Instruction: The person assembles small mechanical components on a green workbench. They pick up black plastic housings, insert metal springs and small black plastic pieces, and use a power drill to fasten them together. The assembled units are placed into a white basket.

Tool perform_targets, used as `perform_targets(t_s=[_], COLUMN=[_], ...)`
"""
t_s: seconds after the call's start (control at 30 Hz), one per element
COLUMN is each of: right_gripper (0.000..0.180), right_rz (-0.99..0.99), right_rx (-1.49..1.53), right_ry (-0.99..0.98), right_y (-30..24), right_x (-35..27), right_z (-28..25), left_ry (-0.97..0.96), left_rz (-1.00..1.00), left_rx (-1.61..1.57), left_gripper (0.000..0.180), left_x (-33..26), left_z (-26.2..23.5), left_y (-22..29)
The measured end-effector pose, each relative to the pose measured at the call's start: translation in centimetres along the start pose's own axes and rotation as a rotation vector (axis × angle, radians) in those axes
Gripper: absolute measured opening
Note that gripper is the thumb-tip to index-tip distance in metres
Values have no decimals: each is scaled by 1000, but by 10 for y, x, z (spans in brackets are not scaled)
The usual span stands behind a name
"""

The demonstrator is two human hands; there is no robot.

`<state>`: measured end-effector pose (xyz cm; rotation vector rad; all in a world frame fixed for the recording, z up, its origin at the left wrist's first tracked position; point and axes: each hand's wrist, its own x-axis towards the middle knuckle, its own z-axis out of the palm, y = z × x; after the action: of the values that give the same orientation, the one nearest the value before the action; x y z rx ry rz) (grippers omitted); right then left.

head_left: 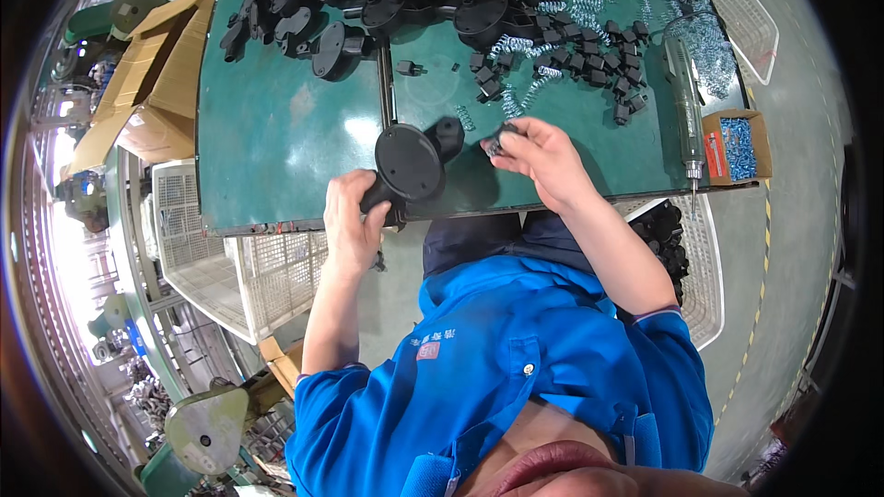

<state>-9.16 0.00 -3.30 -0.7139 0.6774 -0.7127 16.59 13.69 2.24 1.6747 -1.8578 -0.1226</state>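
My left hand grips a black plastic housing by one stubby arm, just above the near edge of the green table. The housing has a flat round disc and a second hollow arm that points away to the right. Between the fingertips of my right hand is a small black block, partly covered by the fingers. A gap separates this block from the housing. A loose coil spring lies on the table between the two hands.
Black housings are heaped at the far left, small black blocks and springs at the far right. An electric screwdriver lies by the right edge, beside a box of blue screws. White crates and a cardboard box flank the table.
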Motion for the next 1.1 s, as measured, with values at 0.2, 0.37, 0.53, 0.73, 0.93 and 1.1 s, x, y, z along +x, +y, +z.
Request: perform_targets(t_s=[0.2,0.37,0.53,0.73,0.93,1.1], right_gripper=[25,19,24,26,26,25], right_rz=[-2,-164,-361,-717,-996,-1141], right_rx=[-48,-30,-176,-665,-845,-1116], right_ry=[47,142,93,284,308,377], right_y=[14,-3,-7,-23,-36,-41], right_x=[51,54,19,-29,-50,-58], right_z=[36,19,16,1,6,-10], left_ry=[-85,25,-235,-128,-300,-340], left_rz=[31,-35,29,-77,-863,-945], left_rx=[231,194,249,-259,-1877,-2059], left_gripper=[49,64,64,45,42,45], left_x=[-10,5,46,68,59,60], left_z=[-7,-9,30,33,92,111], left_y=[-17,-8,18,19,91,121])
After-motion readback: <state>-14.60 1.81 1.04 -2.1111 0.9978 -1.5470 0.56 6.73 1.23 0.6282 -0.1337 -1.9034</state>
